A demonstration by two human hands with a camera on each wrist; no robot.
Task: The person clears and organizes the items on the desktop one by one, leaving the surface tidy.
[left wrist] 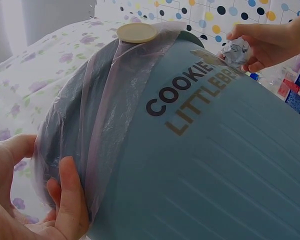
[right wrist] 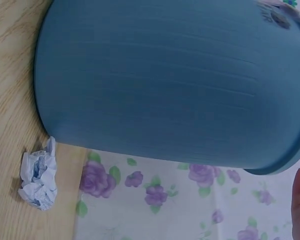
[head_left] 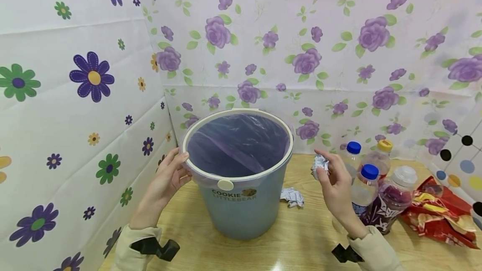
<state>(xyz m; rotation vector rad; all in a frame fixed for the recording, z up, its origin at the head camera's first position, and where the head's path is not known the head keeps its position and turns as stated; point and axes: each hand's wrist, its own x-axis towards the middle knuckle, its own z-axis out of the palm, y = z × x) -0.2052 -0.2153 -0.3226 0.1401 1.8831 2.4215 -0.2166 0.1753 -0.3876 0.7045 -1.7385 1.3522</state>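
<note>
A blue trash bin (head_left: 244,210) with a cream rim and a clear plastic liner (left wrist: 100,120) stands upright on the wooden table. My left hand (head_left: 165,183) grips the bin's rim at its left side, with the thumb at the top edge and the fingers below. Off the bin's right side, my right hand (head_left: 337,185) pinches a crumpled paper ball (head_left: 319,166), held in the air apart from the bin. Another crumpled paper ball (head_left: 293,197) lies on the table by the bin's right base, also visible in the right wrist view.
Several plastic bottles, including one with a white cap (head_left: 404,177), stand right of my right hand. A red snack bag (head_left: 438,216) lies beyond them at the far right. Flower-patterned sheets (head_left: 241,62) close off the back and left of the wooden table (head_left: 180,241).
</note>
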